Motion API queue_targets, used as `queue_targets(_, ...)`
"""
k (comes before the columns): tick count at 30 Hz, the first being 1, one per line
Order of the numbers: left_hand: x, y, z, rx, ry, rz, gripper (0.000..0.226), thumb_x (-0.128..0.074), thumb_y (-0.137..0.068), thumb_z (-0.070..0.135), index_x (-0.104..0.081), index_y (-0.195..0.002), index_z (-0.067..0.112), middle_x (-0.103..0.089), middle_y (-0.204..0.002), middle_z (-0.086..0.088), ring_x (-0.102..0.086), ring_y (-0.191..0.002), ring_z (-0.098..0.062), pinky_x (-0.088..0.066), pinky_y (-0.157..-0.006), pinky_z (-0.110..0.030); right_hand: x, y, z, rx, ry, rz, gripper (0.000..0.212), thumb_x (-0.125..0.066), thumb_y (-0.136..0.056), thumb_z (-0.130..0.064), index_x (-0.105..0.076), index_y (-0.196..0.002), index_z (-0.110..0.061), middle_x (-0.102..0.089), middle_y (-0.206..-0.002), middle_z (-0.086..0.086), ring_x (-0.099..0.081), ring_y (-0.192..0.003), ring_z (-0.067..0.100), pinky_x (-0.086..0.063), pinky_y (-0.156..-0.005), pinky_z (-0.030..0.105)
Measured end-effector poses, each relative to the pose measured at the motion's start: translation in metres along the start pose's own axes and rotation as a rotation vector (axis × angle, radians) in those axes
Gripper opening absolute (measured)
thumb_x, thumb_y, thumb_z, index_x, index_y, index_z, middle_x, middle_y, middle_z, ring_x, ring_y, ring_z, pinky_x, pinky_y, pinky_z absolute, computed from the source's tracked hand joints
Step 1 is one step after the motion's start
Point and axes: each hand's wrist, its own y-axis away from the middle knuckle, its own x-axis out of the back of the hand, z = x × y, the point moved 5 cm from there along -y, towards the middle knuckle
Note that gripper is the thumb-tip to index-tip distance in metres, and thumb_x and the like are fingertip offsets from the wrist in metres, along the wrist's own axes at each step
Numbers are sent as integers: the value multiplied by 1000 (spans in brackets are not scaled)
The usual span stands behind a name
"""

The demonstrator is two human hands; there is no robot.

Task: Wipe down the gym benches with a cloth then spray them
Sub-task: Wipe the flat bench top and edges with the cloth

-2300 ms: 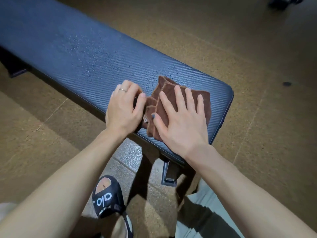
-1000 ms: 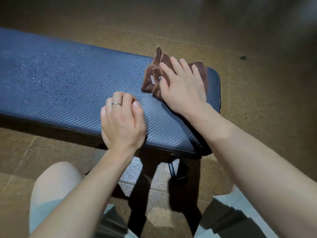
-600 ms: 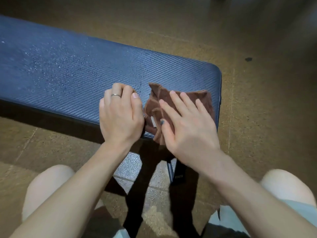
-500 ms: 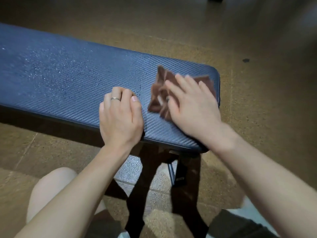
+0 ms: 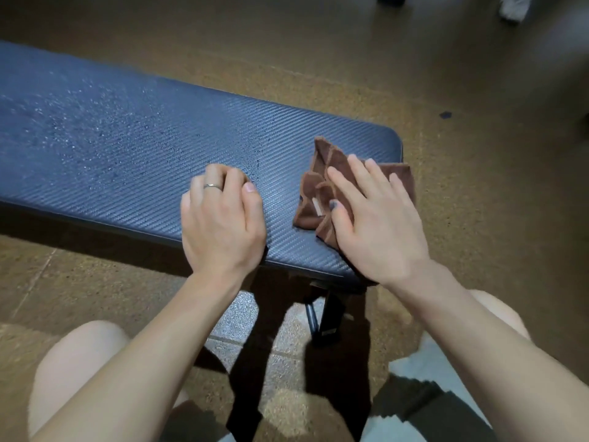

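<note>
A dark blue padded gym bench (image 5: pixel 111 148) runs from the left to the middle of the view, its surface speckled with small droplets. A crumpled brown cloth (image 5: pixel 322 183) lies on the bench's right end. My right hand (image 5: pixel 376 221) presses flat on the cloth with fingers spread, covering its right part. My left hand (image 5: pixel 223 218) rests on the bench's near edge to the left of the cloth, fingers curled under, a ring on one finger, holding nothing. No spray bottle is in view.
The bench's black metal leg (image 5: pixel 322 317) stands below its right end, between my knees (image 5: pixel 79 355). Brown speckled floor (image 5: pixel 478 186) surrounds the bench. Someone's shoe (image 5: pixel 516 8) shows at the top right edge.
My right hand has slid the cloth back and forth across the bench's right end; now it sits nearer the right edge. My left hand has stayed braced on the near edge.
</note>
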Motion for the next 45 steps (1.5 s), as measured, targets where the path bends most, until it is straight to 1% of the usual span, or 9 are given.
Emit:
queue_targets(6,0,-1,1,-1,-2,9,34,-30,-102,30,-57,-96,11,-58,-113,-10,-49,-92,-32,-34,-81,-46,8,-96,22,-155,-43,11,55,-26,-106,-43,-33,-159,-29,-19,-171,3,-13,-158,25,-11,-127,53)
queue_targets(10,0,1,1,3,-8,27,30,-33,-102,29,-56,-95,10,-57,-110,-10,-47,-91,-30,-32,-79,-43,9,-22,0,-121,-57,47,56,-24,-105,-44,-32,-159,-34,-19,-171,-1,-12,-158,21,-12,-127,56)
queue_targets(15,0,1,2,-7,-19,21,28,-35,-102,27,-55,-94,10,-56,-110,-10,-45,-90,-30,-30,-78,-42,1,36,-5,-131,-103,-62,61,-25,-99,-47,-30,-159,-39,-12,-172,-8,-3,-159,14,-7,-128,49)
queue_targets(23,0,-2,3,-4,-17,6,30,-33,-101,29,-56,-93,11,-56,-110,-10,-46,-90,-30,-31,-79,-44,12,-99,53,-210,-264,17,49,-33,-106,-39,-42,-153,-30,-27,-167,-1,-21,-153,26,-29,-120,54)
queue_targets(28,-1,-1,2,-3,-23,22,30,-34,-101,30,-56,-93,10,-56,-110,-10,-46,-90,-31,-31,-78,-44,9,-37,40,-285,-295,75,48,-31,-107,-41,-33,-155,-37,-16,-169,-5,-23,-150,21,-40,-112,56)
queue_targets(32,-1,-2,4,11,-28,15,31,-34,-101,30,-57,-93,10,-56,-111,-10,-47,-91,-32,-32,-79,-46,-3,42,21,-332,-442,101,52,-44,-107,-29,-37,-159,-28,-7,-173,5,-17,-155,25,-21,-123,36)
queue_targets(36,-1,-2,4,-1,-16,9,32,-33,-101,31,-57,-93,10,-56,-111,-10,-47,-91,-31,-32,-79,-45,0,-1,32,-307,-371,-2,54,-34,-109,-33,-27,-162,-26,1,-172,8,-2,-158,29,-11,-127,40)
queue_targets(40,-2,-3,4,6,-23,22,32,-35,-101,30,-58,-93,10,-57,-110,-10,-48,-90,-32,-32,-78,-46,9,-78,44,-291,-197,39,48,-27,-105,-38,-41,-148,-22,-29,-161,15,-30,-144,39,-30,-118,57)
queue_targets(45,-2,-2,4,5,-17,41,32,-34,-102,29,-58,-92,11,-58,-108,-10,-48,-89,-32,-33,-78,-46,13,-151,-22,-88,-49,-49,51,-25,-100,-41,-61,-130,-21,-57,-140,11,-53,-127,35,-32,-109,50)
